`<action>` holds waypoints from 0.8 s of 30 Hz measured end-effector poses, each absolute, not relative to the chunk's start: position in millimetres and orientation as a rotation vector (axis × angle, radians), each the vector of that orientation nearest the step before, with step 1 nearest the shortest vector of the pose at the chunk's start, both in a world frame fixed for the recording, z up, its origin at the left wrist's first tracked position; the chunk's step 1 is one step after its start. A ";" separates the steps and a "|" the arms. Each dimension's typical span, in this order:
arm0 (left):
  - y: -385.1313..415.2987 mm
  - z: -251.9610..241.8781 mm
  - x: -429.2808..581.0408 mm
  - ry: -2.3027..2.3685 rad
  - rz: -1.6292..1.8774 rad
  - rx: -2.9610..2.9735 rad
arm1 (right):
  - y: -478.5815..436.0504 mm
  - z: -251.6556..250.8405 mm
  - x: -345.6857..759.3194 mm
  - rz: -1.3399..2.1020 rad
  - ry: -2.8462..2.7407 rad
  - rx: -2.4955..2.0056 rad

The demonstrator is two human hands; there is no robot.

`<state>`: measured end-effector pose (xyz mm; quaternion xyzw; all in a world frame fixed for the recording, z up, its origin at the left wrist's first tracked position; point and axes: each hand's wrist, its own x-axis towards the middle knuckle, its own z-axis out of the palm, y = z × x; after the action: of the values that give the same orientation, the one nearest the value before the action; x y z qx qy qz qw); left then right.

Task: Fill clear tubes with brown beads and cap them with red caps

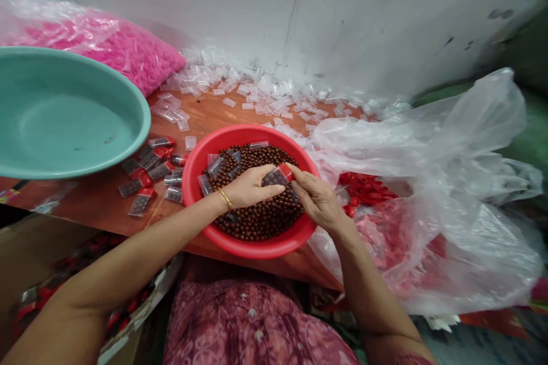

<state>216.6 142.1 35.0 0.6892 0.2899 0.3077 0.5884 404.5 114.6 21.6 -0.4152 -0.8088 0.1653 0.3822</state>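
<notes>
At frame centre, above the beads: filled clear container (272, 177), dark contents, red cap (285, 171) on its right end. Container body pinched between thumb and fingers of left hand (250, 187), gold bangle (226, 199) at that wrist. Red cap pinched in fingertips of right hand (315, 198). Full seating of cap: cannot tell, too small and partly covered.

Under both hands, red basin (252, 250) of brown beads (252, 229), with clear cases (215, 166) among them, mostly at its left inside. Centre-left of frame: capped containers (142, 203) on reddish table (209, 111). Far left: teal basin (64, 108), with pink-filled bag (137, 51) behind. Upper centre: scattered clear pieces (265, 105). Right of frame: plastic bag (385, 140) around loose red caps (368, 188), near basin. Lower left: cardboard box (34, 234) with more red-topped containers.

Likely trouble, by judgement: spill from a crooked or half-seated cap, due to uneven push by right fingertips. Slip of smooth container from left fingers under too hard a push. Possible bending of clear wall from over-tight squeeze. Bead scatter on table after a wrist knock against basin rim. Snag of right forearm on loose plastic film, dragging caps along. Possible drop of capped containers off front edge from a left forearm sweep.
</notes>
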 end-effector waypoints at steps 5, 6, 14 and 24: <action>139.6 35.4 216.6 0.651 0.764 1.569 | 110.3 22.0 397.5 0.313 -2.120 -0.941; 139.4 35.1 215.7 0.650 0.759 1.556 | 109.5 22.8 395.6 0.294 -2.127 -0.924; 140.8 39.8 216.3 0.631 0.568 1.585 | 112.2 38.3 398.0 0.456 -1.989 -1.131; 137.5 36.0 222.7 0.812 0.326 2.213 | 140.4 30.3 348.3 1.243 -1.350 -1.137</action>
<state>222.7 137.5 36.0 0.8632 0.3168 0.1272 0.3720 348.3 140.4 30.3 -0.4644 -0.5514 0.5076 0.4719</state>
